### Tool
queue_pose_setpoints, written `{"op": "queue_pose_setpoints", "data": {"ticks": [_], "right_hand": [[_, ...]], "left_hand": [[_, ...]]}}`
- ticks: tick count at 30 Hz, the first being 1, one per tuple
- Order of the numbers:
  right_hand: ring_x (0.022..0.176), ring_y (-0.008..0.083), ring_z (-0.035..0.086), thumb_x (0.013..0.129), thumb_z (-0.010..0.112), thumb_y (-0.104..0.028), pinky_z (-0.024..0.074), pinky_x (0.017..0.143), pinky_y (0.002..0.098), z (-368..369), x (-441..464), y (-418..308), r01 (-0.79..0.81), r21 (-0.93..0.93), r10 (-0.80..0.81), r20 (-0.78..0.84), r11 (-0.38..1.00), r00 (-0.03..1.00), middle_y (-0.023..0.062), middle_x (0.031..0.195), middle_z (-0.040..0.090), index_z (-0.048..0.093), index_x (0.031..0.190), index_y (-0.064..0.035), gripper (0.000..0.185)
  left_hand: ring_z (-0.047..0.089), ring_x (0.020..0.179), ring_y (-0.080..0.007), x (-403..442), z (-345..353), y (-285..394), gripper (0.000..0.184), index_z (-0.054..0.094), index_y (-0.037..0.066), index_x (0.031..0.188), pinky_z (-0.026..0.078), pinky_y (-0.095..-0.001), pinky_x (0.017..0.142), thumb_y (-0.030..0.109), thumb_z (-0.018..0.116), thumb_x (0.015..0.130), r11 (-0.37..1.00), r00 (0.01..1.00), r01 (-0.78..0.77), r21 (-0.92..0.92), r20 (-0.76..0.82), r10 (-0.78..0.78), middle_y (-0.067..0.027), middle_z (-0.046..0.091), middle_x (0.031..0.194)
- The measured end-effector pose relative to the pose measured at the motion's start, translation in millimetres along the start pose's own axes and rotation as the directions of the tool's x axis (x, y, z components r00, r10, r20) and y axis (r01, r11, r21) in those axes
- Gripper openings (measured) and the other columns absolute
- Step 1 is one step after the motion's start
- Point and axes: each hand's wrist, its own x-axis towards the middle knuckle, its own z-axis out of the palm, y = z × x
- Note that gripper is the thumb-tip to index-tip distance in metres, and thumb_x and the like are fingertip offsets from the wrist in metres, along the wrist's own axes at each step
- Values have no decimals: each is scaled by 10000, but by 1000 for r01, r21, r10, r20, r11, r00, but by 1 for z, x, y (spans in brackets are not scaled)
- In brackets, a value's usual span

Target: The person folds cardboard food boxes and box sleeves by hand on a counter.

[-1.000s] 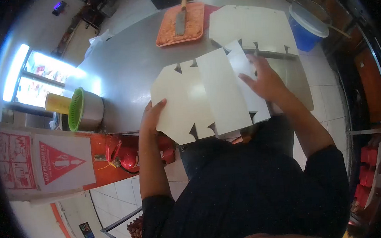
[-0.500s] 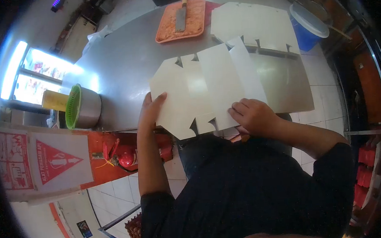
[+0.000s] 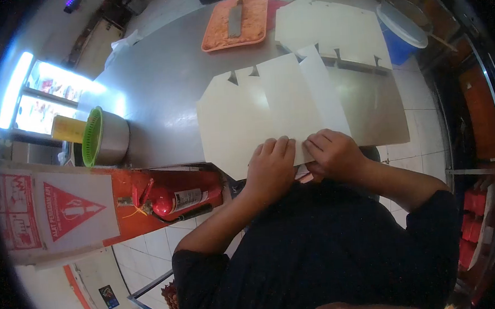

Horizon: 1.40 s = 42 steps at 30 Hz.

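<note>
A pale, unfolded cardboard box blank [image 3: 239,107] with notched edges lies at the near side of the metal table, creased lengthwise, with its right-hand flap [image 3: 325,89] tilted up. My left hand [image 3: 273,167] is closed on its near edge, fingers bent over the top and thumb hidden. Close beside it, my right hand [image 3: 334,153] grips the same edge by the right-hand fold, fingers curled. Farther back, a stack of similar box blanks [image 3: 328,30] rests on the table.
An orange tray [image 3: 210,39] of minced-looking filling holds a broad blade [image 3: 234,22] with a wooden handle. A metal pot with a green basket [image 3: 94,137] stands at the left edge. A blue bucket [image 3: 397,43] is at right, a red fire extinguisher [image 3: 163,201] below left.
My left hand has moved from the blank's left edge rightward to its near edge, beside my right hand. The right hand has stayed almost in place.
</note>
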Motion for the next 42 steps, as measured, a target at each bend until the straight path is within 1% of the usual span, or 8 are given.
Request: {"op": "queue_pose_setpoints", "data": {"ticks": [7, 13, 17, 25, 32, 35, 38, 42], "right_hand": [[959, 288, 663, 617, 776, -192, 569, 843, 382, -6, -6, 1, -72, -53, 70, -38, 996, 997, 135, 1030, 659, 658, 1045, 27, 495], [963, 291, 657, 665, 738, -231, 563, 854, 373, -4, -5, 3, -5, -74, 6, 25, 997, 1000, 157, 1025, 654, 654, 1036, 45, 470], [886, 282, 632, 715, 685, -255, 554, 800, 359, -8, 2, -1, 24, -97, -8, 167, 995, 986, 160, 963, 627, 648, 979, 60, 413], [813, 258, 594, 753, 618, -171, 540, 742, 326, 10, 0, 2, 118, -249, -124, -7, 961, 992, 168, 920, 599, 638, 952, 72, 314], [808, 262, 594, 754, 608, -150, 539, 734, 325, 10, 6, 2, 119, -203, -129, -35, 972, 991, 160, 883, 588, 635, 932, 74, 288], [897, 328, 615, 754, 743, -231, 550, 854, 413, 0, 10, 5, 28, -76, -8, 249, 997, 968, 186, 977, 621, 649, 964, 52, 365], [834, 304, 632, 805, 626, -152, 546, 775, 396, -17, 24, 15, 39, -23, -32, 273, 999, 962, 158, 924, 641, 668, 933, 0, 203], [864, 355, 672, 859, 641, -204, 540, 803, 460, -33, 65, 31, -69, -4, 58, 595, 998, 802, 195, 914, 692, 725, 914, -20, 210]], "left_hand": [[620, 847, -264, -2, 16, 6, 420, 648, -13, 1089, 532, -400, 639, 219, 671, 740, 975, 999, -37, 218, 2, 38, -136, 621, 1049], [606, 797, -257, 4, 13, 13, 397, 644, -6, 1040, 516, -396, 616, 238, 666, 727, 981, 1000, -5, 193, -2, 6, -114, 592, 937], [590, 828, -259, 5, 15, 16, 337, 649, -54, 1025, 487, -365, 669, 177, 595, 784, 970, 999, -16, 242, 32, 8, -172, 628, 1029], [574, 914, -297, 2, 18, 18, 324, 648, -59, 1023, 425, -441, 957, 181, 570, 821, 946, 995, -24, 322, -83, 54, -171, 617, 1018], [582, 897, -276, 9, 21, 6, 209, 637, -10, 911, 436, -414, 899, 160, 581, 804, 956, 998, -33, 290, -45, 48, -150, 618, 941], [600, 888, -272, 14, 8, 2, 139, 635, 29, 845, 439, -410, 873, 151, 600, 790, 977, 996, -64, 203, 81, 48, -135, 628, 904], [631, 871, -294, 29, -10, -11, 90, 659, 62, 808, 454, -422, 849, 139, 615, 789, 992, 982, -90, 91, 172, 73, -128, 647, 870], [689, 831, -383, 56, -28, -26, 143, 730, 37, 826, 523, -484, 801, 150, 642, 825, 999, 918, -42, 3, 395, 37, -197, 692, 841]]}}
